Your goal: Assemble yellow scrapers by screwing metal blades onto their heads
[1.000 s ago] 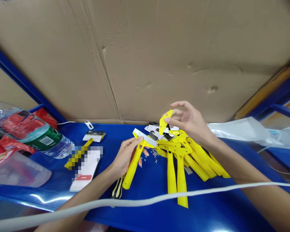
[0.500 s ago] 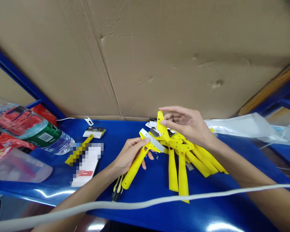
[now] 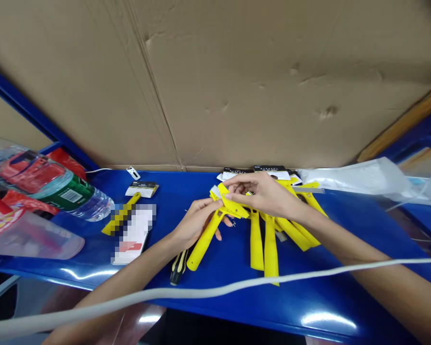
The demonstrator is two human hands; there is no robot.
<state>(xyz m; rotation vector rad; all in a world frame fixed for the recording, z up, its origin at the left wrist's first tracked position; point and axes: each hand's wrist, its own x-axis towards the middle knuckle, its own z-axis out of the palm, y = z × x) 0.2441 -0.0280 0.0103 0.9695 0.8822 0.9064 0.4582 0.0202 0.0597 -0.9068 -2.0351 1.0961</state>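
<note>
My left hand (image 3: 197, 221) grips a yellow scraper handle (image 3: 205, 243) near its head, the handle slanting down to the left. Between the thumb and fingers of my right hand (image 3: 260, 193) is a flat yellow cover piece (image 3: 232, 203), which lies over the scraper's head and hides most of the metal blade (image 3: 216, 190). Several yellow handles (image 3: 271, 249) lie on the blue table just right of my hands, partly under my right forearm. Tiny screws (image 3: 233, 223) are on the table beside my left fingertips. A black and yellow screwdriver (image 3: 178, 267) rests below my left wrist.
A water bottle (image 3: 68, 194) and a plastic cup (image 3: 36, 235) stand at the left. Near them lie a packaged yellow scraper (image 3: 141, 189) and a partly pixelated phone-like item (image 3: 131, 247). A white cable (image 3: 187, 291) crosses in front. Clear plastic bags (image 3: 348, 176) lie at the right.
My right hand has moved left and down, bringing the yellow cover piece onto the scraper head in my left hand. The view has shifted slightly.
</note>
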